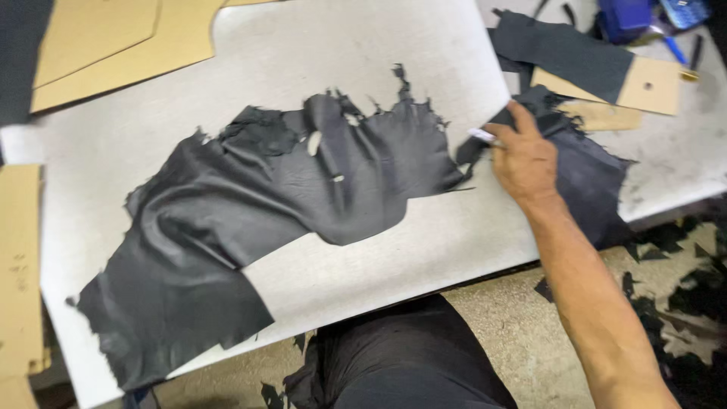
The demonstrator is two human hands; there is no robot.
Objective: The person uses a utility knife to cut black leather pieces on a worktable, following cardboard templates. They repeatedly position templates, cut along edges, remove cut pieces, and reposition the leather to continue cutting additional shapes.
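Your right hand (524, 160) is stretched forward at the right side of the view, the back of it turned up and the fingers (522, 115) curled loosely, with the thumb tip pressed against a small white object. Your bare right forearm runs from the lower right corner up to the wrist. Your left hand is not visible.

Light fell bright and even from above, washing the white cutting board (288, 53) pale and leaving only faint shadows. A soft sheen lay across the black leather hide (227, 220). Motion blur smeared the whole frame, worst at the far-right corner and around the right hand (526, 159).
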